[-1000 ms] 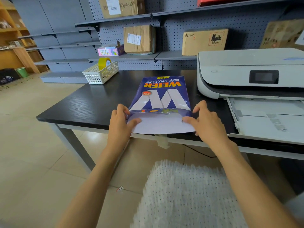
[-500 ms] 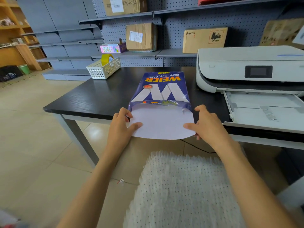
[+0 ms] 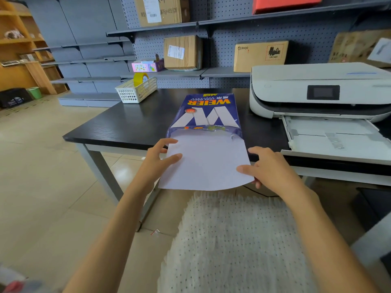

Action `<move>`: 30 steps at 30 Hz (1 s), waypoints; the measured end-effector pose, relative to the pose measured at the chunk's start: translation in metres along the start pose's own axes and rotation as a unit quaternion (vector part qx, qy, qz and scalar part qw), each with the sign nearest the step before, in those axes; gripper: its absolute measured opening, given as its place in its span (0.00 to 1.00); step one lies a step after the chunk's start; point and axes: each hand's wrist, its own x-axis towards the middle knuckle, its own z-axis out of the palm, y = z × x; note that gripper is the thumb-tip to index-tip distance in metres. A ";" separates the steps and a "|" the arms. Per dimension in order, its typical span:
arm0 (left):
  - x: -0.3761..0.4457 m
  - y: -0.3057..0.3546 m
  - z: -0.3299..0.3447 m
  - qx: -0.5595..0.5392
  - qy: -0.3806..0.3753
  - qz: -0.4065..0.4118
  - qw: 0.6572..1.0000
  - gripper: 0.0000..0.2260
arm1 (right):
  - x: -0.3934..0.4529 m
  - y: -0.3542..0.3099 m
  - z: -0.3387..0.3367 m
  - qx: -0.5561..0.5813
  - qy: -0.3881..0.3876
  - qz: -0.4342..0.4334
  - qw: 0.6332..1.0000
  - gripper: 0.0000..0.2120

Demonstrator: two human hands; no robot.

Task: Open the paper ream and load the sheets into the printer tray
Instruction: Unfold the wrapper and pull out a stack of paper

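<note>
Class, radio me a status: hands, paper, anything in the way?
Left hand and right hand pinch the sheets, half out of the blue wrapper. Printer tray open, nothing blocking.

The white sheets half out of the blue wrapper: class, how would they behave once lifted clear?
The white sheets probably flop: their near edge already curves past the table edge. They likely slide easily out of the wrapper. Both hands pinching the sides suggests they need support.
</note>
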 end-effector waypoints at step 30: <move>-0.026 0.017 0.000 -0.084 -0.079 -0.018 0.993 0.11 | 0.007 0.012 0.013 0.060 0.023 -0.077 0.995 0.26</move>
